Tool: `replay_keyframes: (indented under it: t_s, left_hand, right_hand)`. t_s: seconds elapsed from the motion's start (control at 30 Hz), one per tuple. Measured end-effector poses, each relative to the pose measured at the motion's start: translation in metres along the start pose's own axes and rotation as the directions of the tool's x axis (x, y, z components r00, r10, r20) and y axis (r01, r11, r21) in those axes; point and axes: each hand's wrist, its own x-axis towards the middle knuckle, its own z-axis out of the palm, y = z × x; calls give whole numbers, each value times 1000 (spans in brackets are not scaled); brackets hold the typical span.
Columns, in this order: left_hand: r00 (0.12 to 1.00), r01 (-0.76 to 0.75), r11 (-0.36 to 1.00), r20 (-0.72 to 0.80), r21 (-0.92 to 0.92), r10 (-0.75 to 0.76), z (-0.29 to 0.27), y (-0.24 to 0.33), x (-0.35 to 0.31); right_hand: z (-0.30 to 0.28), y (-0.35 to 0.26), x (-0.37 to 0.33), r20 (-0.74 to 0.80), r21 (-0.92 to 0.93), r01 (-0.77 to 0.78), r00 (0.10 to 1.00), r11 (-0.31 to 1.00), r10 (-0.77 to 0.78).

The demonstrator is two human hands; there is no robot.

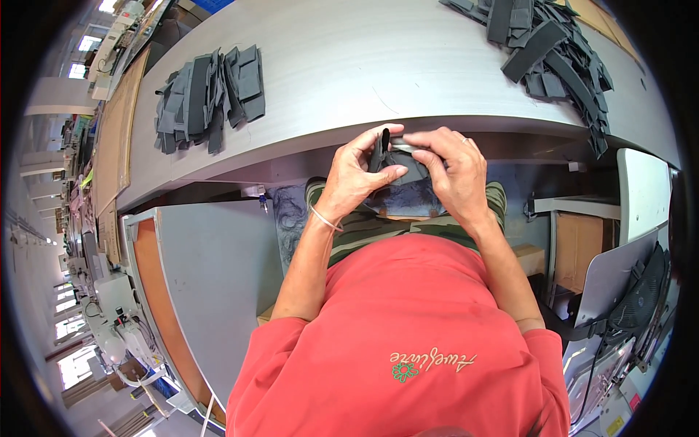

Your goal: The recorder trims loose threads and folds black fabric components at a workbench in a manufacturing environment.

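Observation:
In front of my body, just off the table's near edge, both hands meet over a dark grey fabric piece (411, 170). My left hand (349, 180) is closed on it, thumb and fingers pinching a folded edge that stands up. Between the finger and thumb of my right hand (461, 173) is a small pale grey object (402, 145), held against the fabric; its kind cannot be made out. The fingers partly hide both things.
A pile of dark grey fabric strips (207, 98) lies on the table (342, 65) at left, and a larger heap (550, 54) at far right. A grey cabinet panel (218, 277) stands at my left; a cardboard box (579, 251) and a black mesh bag (641, 295) are at right.

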Motion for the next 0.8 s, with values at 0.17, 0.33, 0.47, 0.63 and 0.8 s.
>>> replay_keyframes:
  t_s: [0.17, 0.33, 0.47, 0.63, 0.8]
  left_hand:
    - [997, -50, 998, -51, 25, 51, 1, -1, 6]
    - [998, 57, 998, -5, -34, -58, 4, 7, 9]
    - [997, -76, 905, 12, 420, 78, 6, -1, 2]
    - [996, 67, 998, 50, 23, -68, 22, -9, 9]
    - [994, 76, 986, -63, -147, -86, 14, -2, 13]
  right_hand:
    - [-7, -9, 4, 131, 366, -235, 971, 900, 200]
    - [-8, -1, 9, 237, 654, -382, 923, 653, 303]
    - [-1, 5, 18, 271, 767, -483, 840, 423, 469]
    - [-19, 13, 23, 193, 770, -467, 820, 435, 539]
    - [-24, 11, 25, 204, 677, -360, 930, 642, 306]
